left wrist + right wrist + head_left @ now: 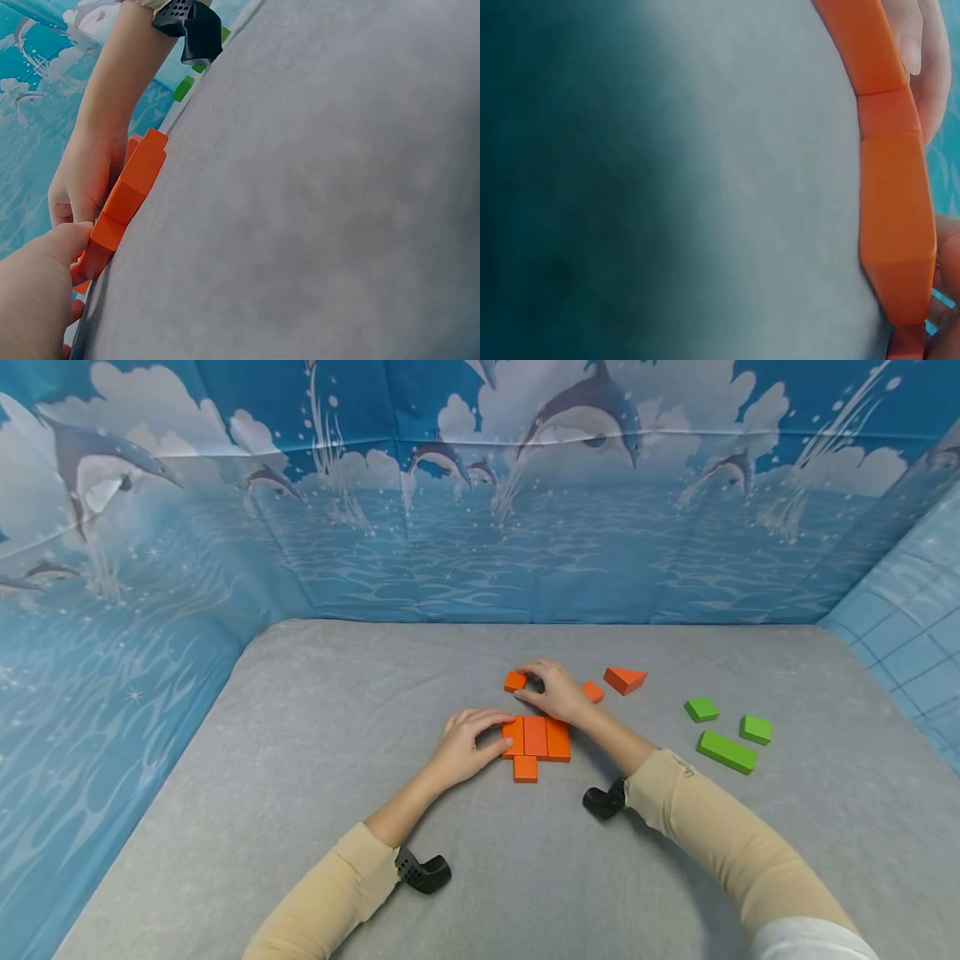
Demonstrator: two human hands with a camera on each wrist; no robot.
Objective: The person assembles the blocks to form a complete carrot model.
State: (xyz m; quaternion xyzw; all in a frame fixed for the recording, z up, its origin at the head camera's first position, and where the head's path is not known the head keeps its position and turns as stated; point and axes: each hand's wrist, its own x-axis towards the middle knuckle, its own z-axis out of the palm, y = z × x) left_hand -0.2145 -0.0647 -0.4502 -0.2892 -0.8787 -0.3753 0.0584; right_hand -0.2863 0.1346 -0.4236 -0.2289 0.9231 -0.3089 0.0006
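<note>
Three orange rectangular blocks lie side by side on the grey cloth, with a small orange block against their near edge. My left hand holds the leftmost rectangular block, index finger at its far end and thumb on its near left part. Beyond the row, my right hand pinches another small orange block by its right side, between thumb and index finger. In the left wrist view the left thumb touches the orange blocks; the orange row also shows edge-on in the right wrist view.
An orange block lies partly behind the right wrist, beside an orange triangular block. Farther right are two small green blocks and a long green block. A dolphin-printed curtain borders the grey surface.
</note>
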